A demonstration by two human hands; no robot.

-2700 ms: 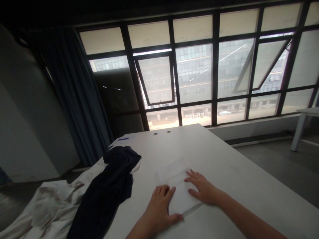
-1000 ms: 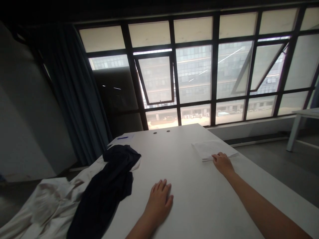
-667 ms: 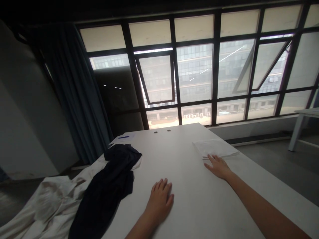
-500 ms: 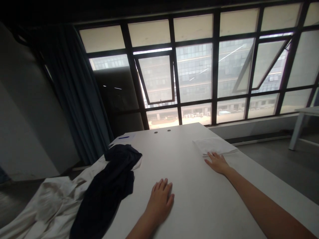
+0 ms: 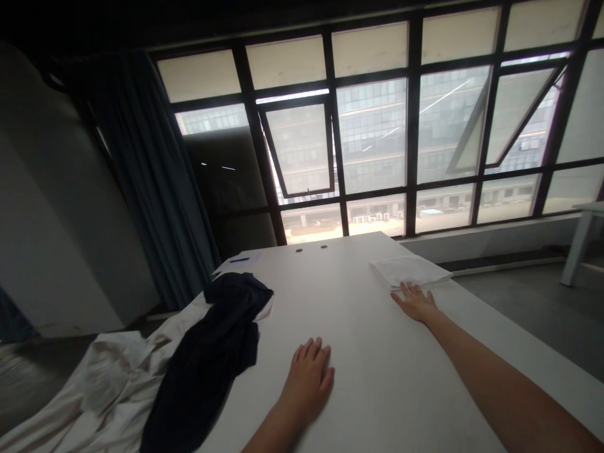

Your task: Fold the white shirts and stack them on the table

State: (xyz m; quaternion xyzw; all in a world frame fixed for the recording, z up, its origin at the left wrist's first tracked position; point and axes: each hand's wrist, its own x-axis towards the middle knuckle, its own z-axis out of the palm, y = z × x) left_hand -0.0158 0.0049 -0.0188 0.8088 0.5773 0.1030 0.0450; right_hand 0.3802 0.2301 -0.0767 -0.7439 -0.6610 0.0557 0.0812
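A folded white cloth (image 5: 409,271) lies near the right edge of the white table (image 5: 358,352). My right hand (image 5: 414,301) rests flat on the table just in front of the cloth, fingers stretched out, fingertips at its near edge, holding nothing. Closer to me, near the middle of the table, my left hand (image 5: 309,377) lies flat with its palm down and fingers apart, also empty. A crumpled dark navy garment (image 5: 212,358) lies to the left of that hand, on top of a rumpled white garment (image 5: 101,390).
A sheet of paper with a blue pen (image 5: 240,259) sits at the far left corner. Two round holes (image 5: 311,248) mark the table's far end. A wall of windows and a dark curtain (image 5: 155,189) stand behind. Another table's leg (image 5: 578,245) shows far right.
The folded white cloth went from under both hands in front of me to the far right of the table. My right hand opened and settled flat beside it. My left hand stayed put.
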